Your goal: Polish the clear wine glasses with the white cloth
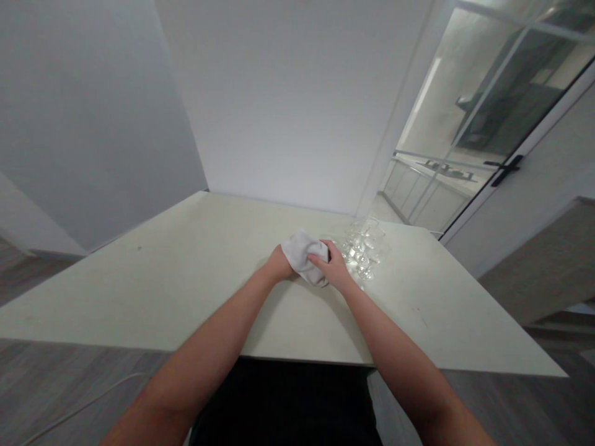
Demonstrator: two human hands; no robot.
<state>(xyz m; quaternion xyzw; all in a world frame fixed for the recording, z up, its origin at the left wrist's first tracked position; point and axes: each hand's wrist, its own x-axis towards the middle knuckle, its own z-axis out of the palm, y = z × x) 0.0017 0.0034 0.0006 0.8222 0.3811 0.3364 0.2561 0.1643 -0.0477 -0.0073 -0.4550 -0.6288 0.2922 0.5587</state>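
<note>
Both my hands meet over the middle of a white table (139,279). A white cloth (303,255) is bunched between them. My left hand (277,265) grips the cloth from the left, its fingers mostly hidden under the fabric. My right hand (335,267) is wrapped over the cloth's right side. Whether anything is inside the cloth I cannot make out. Several clear stemmed glasses (365,244) stand on the table just right of my right hand.
The table sits against a white wall. A glass door with a black handle (506,168) stands to the right, a kitchen counter visible behind it. A grey wooden surface (548,266) lies at the right. The floor is grey wood.
</note>
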